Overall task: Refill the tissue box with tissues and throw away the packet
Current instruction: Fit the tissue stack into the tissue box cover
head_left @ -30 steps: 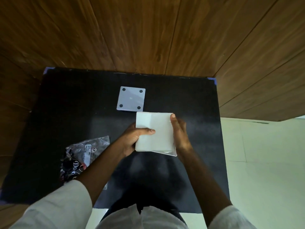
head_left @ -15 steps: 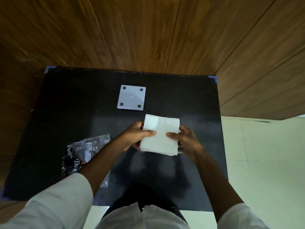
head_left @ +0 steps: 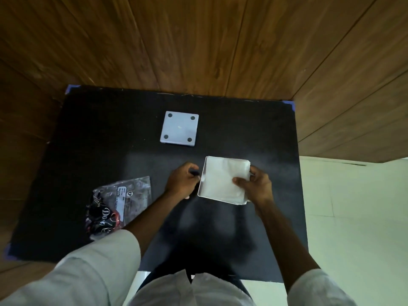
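A stack of white tissues (head_left: 220,177) lies in a square tissue box, whose shiny rim (head_left: 200,182) shows along the left and near sides, at the middle of the black table (head_left: 88,140). My left hand (head_left: 182,183) curls against the box's left wall. My right hand (head_left: 256,187) grips the right edge, thumb pressed on top of the tissues. A white square box lid (head_left: 180,128) with dark dots in its corners lies flat farther back. The crumpled clear plastic packet (head_left: 117,206) with dark print lies to the left, partly behind my left forearm.
Wooden wall panels (head_left: 198,40) stand right behind and to the left of the table. Pale floor tiles (head_left: 353,217) lie to the right. Blue tape marks the table's corners (head_left: 292,106).
The tissue stack has shifted right and now sits inside the box rim. My left hand has come off the top of the stack to the box's left side; my right thumb now presses on top.
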